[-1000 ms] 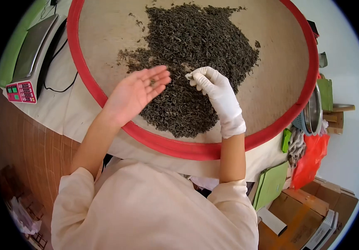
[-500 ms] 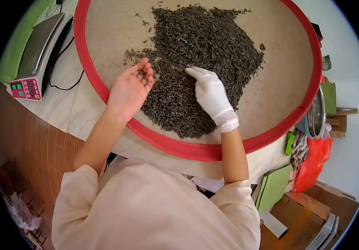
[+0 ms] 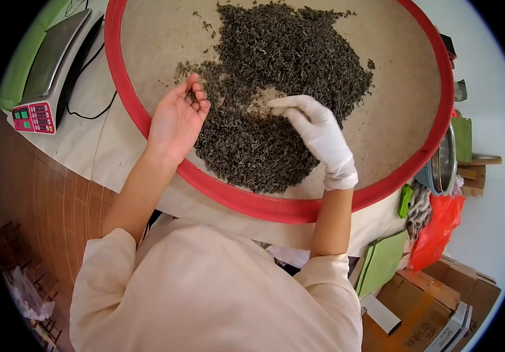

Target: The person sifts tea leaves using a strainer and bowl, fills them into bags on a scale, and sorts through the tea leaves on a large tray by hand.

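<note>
A heap of dark, curled dried leaves, looking like tea (image 3: 287,53), is spread on a wide round tray with a red rim (image 3: 246,206). My left hand (image 3: 177,120), bare, is palm up over the heap's left side. Its fingers curl in towards the thumb, and whatever they hold is too small to make out. In a white glove, my right hand (image 3: 317,132) hovers by a thin patch in the leaves, fingertips pinched together. Anything between those fingertips cannot be made out.
A weighing scale (image 3: 53,64) with a pink keypad stands on the cloth-covered table left of the tray. To the right are a metal bowl (image 3: 445,158), a red plastic bag (image 3: 437,229), green folders (image 3: 381,261) and cardboard boxes (image 3: 411,311).
My right hand has shifted right and turned, closing its fingertips into a pinch; a pale patch now shows among the leaves there. My left hand has moved slightly left and up.
</note>
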`<state>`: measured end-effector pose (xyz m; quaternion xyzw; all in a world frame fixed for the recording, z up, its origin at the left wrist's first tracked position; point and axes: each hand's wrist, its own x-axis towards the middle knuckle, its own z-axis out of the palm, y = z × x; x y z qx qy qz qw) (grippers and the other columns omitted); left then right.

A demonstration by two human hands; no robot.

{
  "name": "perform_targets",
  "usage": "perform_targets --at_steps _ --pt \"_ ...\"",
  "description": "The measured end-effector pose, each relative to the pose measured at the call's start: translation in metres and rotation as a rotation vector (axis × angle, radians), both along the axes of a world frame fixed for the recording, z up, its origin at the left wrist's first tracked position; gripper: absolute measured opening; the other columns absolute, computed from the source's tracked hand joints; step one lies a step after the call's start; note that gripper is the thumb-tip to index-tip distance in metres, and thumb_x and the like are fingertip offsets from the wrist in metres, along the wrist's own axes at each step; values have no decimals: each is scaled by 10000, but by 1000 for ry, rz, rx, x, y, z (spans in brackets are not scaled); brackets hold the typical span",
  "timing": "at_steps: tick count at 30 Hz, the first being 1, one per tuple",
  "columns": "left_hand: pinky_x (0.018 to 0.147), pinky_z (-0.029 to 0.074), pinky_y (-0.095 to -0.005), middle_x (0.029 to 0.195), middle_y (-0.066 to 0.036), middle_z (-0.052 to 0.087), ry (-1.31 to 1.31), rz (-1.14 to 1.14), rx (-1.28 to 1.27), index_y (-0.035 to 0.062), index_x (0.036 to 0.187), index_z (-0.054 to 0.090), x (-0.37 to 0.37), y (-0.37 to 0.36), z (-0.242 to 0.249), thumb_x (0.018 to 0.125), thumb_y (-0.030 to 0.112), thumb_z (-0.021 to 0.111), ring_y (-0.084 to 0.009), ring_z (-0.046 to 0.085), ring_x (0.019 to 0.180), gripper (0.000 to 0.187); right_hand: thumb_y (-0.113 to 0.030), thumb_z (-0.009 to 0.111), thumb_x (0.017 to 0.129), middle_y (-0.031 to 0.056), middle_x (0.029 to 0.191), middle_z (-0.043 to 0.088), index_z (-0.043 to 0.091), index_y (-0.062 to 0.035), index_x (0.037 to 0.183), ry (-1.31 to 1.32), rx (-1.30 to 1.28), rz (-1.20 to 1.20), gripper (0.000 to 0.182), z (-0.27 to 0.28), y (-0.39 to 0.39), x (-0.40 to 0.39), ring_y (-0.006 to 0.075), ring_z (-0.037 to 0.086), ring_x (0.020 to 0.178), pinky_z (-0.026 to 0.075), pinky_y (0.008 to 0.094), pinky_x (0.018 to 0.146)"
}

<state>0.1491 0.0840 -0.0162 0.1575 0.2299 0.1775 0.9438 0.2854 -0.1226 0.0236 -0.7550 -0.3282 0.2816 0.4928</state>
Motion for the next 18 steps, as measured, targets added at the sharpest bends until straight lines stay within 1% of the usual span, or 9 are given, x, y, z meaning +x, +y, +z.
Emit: perform_targets --at_steps 4,5,7,8,10,13,14,16,18 --pt "732 434 -260 865 -28 451 -23 28 -1 7 1069 490 1 0 -1 959 112 408 -131 444 770 173 6 513 872 95 1013 651 649 -59 1095 -369 -52 148 269 -16 9 -10 190 611 977 443 270 915" --pt "727 429 -258 860 -26 447 -36 33 -1 6 1064 491 1 1 -1 961 113 407 -129 435 763 172 6 513 872 95 1013 651 649 -59 1095 -367 -51 153 269 -18 7 -7 190 611 977 443 270 915" --pt "714 416 -259 860 -25 441 -28 52 -1 7 1073 484 0 3 -1 970 105 386 -131 422 759 173 10 487 869 103 974 655 647 -65 1099 -433 -105 8 290 -22 -4 4 195 612 956 450 273 897" --pt "701 404 -260 859 -25 435 -24 63 -5 8 1082 477 1 2 -1 979 97 365 -132 409 755 177 -20 503 848 171 949 648 660 -74 1025 -462 -101 -127 243 -15 -10 7 344 614 876 494 377 814" --pt "701 398 -259 857 -22 431 -29 53 -21 8 1084 478 0 2 -2 980 101 364 -131 402 755 180 -46 516 845 164 963 653 666 -84 1000 -403 -402 -327 219 1 -26 16 333 623 813 499 385 763" --pt "702 392 -259 852 -18 424 -13 44 -25 8 1084 481 -2 4 -4 982 107 363 -129 393 754 185 -102 565 835 149 932 657 670 -92 976 -255 -596 -331 176 15 -34 13 305 630 762 498 382 706" --pt "703 391 -260 851 -17 421 0 48 -16 9 1081 483 -3 5 -5 983 110 362 -129 392 754 186 -102 565 835 149 932 657 670 -92 976 -253 -602 -337 176 13 -36 8 305 630 762 498 382 706" --pt "699 393 -258 848 -15 425 -1 37 -21 12 1079 484 -5 6 -8 981 109 373 -129 396 754 177 -158 642 801 119 849 641 671 -91 943 -333 -350 -127 159 6 -35 -7 277 622 739 493 369 676" --pt "697 397 -257 843 -17 431 3 31 -20 13 1079 484 -6 9 -12 980 105 383 -129 401 749 169 -188 704 755 89 779 598 664 -89 918 -357 -387 -3 195 8 -35 -18 266 603 737 492 358 674"
